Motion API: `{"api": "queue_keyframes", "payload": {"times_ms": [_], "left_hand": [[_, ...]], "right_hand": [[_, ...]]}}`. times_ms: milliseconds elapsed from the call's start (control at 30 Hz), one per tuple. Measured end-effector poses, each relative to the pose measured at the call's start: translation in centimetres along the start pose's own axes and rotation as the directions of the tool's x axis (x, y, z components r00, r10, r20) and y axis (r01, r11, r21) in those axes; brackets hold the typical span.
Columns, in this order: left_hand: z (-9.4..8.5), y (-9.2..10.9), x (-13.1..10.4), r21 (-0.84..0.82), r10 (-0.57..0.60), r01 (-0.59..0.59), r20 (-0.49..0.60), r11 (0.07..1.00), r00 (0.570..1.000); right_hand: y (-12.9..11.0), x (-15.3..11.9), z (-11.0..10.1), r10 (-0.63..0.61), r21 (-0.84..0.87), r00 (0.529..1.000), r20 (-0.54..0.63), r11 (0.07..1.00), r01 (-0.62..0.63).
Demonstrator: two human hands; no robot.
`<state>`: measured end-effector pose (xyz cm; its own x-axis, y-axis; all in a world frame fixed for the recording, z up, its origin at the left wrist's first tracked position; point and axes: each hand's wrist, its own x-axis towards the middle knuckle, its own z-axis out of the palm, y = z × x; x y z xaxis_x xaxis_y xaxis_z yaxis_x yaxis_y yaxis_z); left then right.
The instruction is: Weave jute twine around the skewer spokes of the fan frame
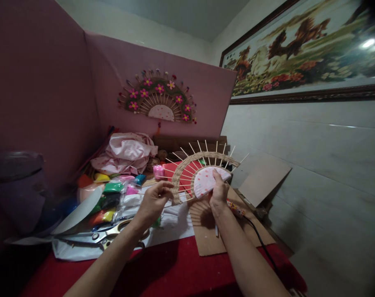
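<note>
Beside the left forearm point(116, 255), large scissors point(105, 238) and clay packets point(113, 188).

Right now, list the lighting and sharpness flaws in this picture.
Head view: dim overall, corners darkest; white glare at the right of the framed picture; the held fan casts a spoked shadow on the flat cardboard; the tub at left looks murky and soft.

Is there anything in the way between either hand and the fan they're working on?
Nothing visible. The right hand already holds the fan by its patterned half-circle. The left hand is right at the woven band's lower left end. The scissors lie off to the left, outside that gap.
</note>
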<state>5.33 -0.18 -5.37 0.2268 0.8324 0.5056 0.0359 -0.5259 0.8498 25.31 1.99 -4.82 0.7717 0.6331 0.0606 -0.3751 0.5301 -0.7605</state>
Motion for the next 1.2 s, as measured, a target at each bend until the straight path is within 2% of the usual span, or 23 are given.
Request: {"api": "queue_keyframes", "payload": {"times_ms": [100,167,300,400,533,667,767,1033,1200], "left_hand": [[-0.1,0.2,0.1,-0.043,-0.046,0.045,-0.024,0.998,0.999],[-0.3,0.2,0.2,-0.002,-0.031,0.031,-0.03,1.0,0.999],[-1.1,0.1,0.3,0.262,0.13,-0.115,-0.04,0.958,0.991],[-1.7,-0.2,0.4,0.467,0.273,-0.234,-0.017,0.853,0.962],[-2.2,-0.3,0.6,0.603,0.376,-0.321,0.038,0.73,0.926],[-2.5,0.1,0.6,0.685,0.363,-0.314,0.078,0.658,0.929],[-2.6,0.6,0.6,0.719,0.355,-0.295,0.071,0.629,0.932],[-2.9,1.0,0.6,0.743,0.379,-0.293,0.058,0.601,0.924],[-3.4,0.7,0.8,0.723,0.377,-0.311,0.075,0.618,0.923]], "right_hand": [[0.2,0.2,-0.1,0.006,-0.02,1.0,0.023,1.0,-0.006],[0.1,0.2,-0.1,0.013,-0.007,1.0,0.021,1.0,-0.013],[-0.6,-0.2,0.2,0.043,0.032,0.999,0.009,0.999,-0.043],[-1.2,-0.4,0.5,0.073,0.038,0.997,-0.011,0.997,-0.072],[-1.3,-0.2,0.5,0.086,0.073,0.996,-0.009,0.994,-0.085],[-1.0,0.5,0.2,0.096,0.106,0.995,0.034,0.989,-0.099],[-0.9,1.0,-0.1,0.096,0.133,0.995,0.024,0.986,-0.099],[-1.2,1.0,-0.2,0.123,0.152,0.992,0.031,0.98,-0.127],[-1.0,1.2,-0.5,0.124,0.135,0.991,0.055,0.982,-0.13]]}}
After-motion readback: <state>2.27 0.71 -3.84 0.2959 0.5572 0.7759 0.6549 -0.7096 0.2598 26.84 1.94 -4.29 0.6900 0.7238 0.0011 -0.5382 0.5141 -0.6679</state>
